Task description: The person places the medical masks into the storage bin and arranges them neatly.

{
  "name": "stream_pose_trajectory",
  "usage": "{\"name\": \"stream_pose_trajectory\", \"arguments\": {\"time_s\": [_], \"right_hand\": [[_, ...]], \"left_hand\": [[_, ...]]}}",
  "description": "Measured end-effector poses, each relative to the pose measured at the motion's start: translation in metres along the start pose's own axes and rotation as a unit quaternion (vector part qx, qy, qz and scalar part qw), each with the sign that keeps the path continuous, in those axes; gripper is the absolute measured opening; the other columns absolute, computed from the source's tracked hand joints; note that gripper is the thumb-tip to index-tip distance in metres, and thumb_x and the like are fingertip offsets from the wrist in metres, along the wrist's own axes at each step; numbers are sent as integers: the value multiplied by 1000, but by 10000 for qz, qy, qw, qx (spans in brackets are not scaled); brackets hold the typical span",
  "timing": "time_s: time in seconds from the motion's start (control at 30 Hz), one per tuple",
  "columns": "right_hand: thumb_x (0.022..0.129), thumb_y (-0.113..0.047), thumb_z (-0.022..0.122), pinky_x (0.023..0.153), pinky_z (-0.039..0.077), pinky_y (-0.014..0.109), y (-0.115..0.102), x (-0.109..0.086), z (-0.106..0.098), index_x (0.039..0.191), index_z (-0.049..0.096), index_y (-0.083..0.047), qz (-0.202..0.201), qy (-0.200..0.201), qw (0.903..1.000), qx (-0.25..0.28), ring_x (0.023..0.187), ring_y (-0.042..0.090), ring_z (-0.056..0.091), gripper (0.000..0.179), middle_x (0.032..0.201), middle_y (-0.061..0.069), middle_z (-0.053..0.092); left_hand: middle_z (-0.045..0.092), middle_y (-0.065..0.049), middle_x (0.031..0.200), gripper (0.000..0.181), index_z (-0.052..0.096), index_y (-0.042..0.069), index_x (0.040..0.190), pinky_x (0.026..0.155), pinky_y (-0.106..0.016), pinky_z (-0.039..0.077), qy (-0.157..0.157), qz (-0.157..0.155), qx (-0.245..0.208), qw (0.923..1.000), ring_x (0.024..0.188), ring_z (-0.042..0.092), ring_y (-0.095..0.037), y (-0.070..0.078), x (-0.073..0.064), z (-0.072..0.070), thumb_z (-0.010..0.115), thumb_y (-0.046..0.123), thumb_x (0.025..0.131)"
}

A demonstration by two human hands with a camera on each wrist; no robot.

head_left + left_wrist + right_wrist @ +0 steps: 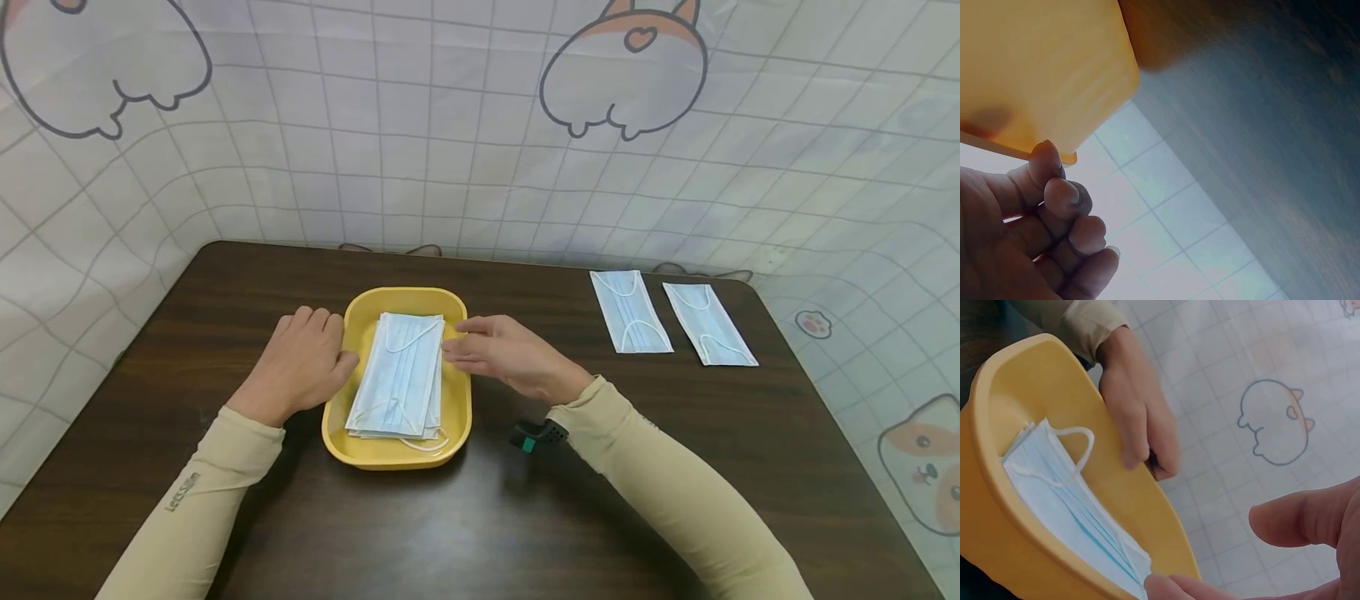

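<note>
A yellow plastic basin [366,310] stands left of centre on the table, with a stack of light blue face masks [396,371] in it, white ear loops on top. My left hand [303,367] grips its left rim, the thumb over the inner side and the fingers curled outside, as the right wrist view [1138,406] shows. Over the right rim reaches my right hand [517,354], its fingers extended and the thumb apart. Its fingertips [1157,586] are right at the edge of the mask stack.
Two more face masks lie side by side at the table's back right, one left mask [632,312] and one right mask [709,325]. A dark wood table [360,533] carries everything. A white gridded cloth [480,167] with cartoon animals hangs behind the table edge.
</note>
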State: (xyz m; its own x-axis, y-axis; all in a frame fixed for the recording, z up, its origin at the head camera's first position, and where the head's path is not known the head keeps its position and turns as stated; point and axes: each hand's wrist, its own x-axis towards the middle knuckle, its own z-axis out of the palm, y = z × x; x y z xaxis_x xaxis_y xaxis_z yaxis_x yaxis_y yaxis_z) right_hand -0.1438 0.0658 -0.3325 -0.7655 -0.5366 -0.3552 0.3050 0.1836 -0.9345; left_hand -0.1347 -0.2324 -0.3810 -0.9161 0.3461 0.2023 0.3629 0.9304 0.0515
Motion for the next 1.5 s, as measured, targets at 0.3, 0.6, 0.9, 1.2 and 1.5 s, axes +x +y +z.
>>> {"name": "stream_pose_trajectory", "arguments": {"time_s": [0.3,0.6,0.9,1.2,1.5], "right_hand": [[99,-18,61,110,52,47,4,-8,-19,153,38,0,-441,554,9969,-330,131,37,64,60,148,22,59],[98,-21,65,102,55,47,13,-16,-43,135,57,-10,-803,1384,9819,-1009,123,40,64,39,132,12,66],[96,-18,66,93,58,41,24,-21,-71,127,62,-9,-1045,2065,9654,-1202,113,35,67,33,123,12,67],[96,-17,64,95,57,41,30,-29,-96,129,61,-8,-1121,2416,9577,-1089,110,26,66,34,122,9,67],[99,-20,65,88,57,29,35,-31,-115,128,62,-5,-1260,2716,9476,-1111,100,15,66,33,115,6,67]], "left_hand": [[45,-9,74,25,49,5,80,66,-35,30,-148,-71,57,9998,72,39,-27,0,-1,0,46,24,95],[44,-8,73,26,47,5,79,66,-36,31,-118,-22,51,9999,71,39,-27,-2,0,1,46,25,95],[42,-8,72,23,45,7,76,67,-36,30,11,15,-32,10000,71,38,-26,1,-2,0,46,22,93],[44,-8,73,22,46,6,76,67,-36,31,81,45,-9,10000,72,39,-27,2,-2,0,47,22,93],[43,-8,73,22,46,7,77,67,-35,30,55,12,31,10000,73,38,-26,1,-1,1,48,22,92]]}}
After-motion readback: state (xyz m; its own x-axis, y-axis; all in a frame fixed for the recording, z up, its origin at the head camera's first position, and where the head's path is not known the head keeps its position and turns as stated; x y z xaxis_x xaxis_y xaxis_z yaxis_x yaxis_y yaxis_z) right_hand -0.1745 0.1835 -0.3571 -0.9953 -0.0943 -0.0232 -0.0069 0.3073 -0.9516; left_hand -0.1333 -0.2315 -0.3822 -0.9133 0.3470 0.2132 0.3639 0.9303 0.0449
